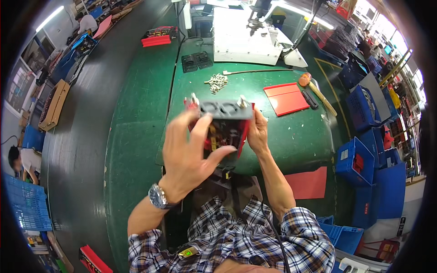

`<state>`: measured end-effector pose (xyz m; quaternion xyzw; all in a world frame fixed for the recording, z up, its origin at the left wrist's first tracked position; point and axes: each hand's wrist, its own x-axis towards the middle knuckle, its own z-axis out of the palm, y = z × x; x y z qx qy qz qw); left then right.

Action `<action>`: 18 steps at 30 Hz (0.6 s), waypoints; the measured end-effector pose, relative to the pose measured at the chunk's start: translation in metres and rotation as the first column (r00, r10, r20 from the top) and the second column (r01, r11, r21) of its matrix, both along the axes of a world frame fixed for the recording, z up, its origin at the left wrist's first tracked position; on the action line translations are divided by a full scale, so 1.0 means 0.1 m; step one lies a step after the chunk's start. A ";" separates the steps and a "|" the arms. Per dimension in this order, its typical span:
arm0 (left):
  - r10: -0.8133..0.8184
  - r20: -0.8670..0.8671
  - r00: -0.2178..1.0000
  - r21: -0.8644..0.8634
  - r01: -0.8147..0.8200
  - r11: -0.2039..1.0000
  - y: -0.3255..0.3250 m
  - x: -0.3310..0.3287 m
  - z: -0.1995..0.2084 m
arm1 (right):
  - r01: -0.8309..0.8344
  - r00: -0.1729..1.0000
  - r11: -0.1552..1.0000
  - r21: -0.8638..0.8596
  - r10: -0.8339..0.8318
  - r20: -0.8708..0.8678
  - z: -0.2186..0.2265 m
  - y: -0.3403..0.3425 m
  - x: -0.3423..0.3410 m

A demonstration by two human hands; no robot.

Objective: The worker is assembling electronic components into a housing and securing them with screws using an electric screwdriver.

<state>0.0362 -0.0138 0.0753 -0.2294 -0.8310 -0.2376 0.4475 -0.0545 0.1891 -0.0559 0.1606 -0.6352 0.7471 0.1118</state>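
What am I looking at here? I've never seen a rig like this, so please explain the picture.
There is no robot: these are a person's own bare hands. The single picture comes from a wide fisheye camera worn on the head, looking down, so straight edges bend near the rim. The right hand holds the right side of a red-and-black box-like unit. The left hand, somewhat blurred, spreads over its left part; how firmly it grips is unclear. On the green table lie a pile of small metal pieces, a red panel and a wooden-handled mallet.
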 end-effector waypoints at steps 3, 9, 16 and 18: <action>0.105 -0.021 0.994 -0.370 -0.105 0.923 0.27 -0.21 0.27 | 0.012 0.999 0.999 0.040 -0.010 -0.046 -0.35 0.18 0.09; 0.290 0.213 0.933 -0.675 -0.074 0.734 0.36 -0.32 0.04 | -0.034 0.998 0.993 0.113 0.040 -0.052 -0.22 0.18 0.12; 0.082 0.199 0.976 -0.637 0.066 0.768 0.29 -0.40 0.19 | -0.042 0.975 0.940 0.340 0.114 -0.193 -0.02 0.45 0.10; 0.148 0.169 0.974 -0.655 -0.001 0.756 0.40 -0.36 0.18 | -0.121 0.976 0.913 0.390 0.180 -0.120 0.04 0.62 0.02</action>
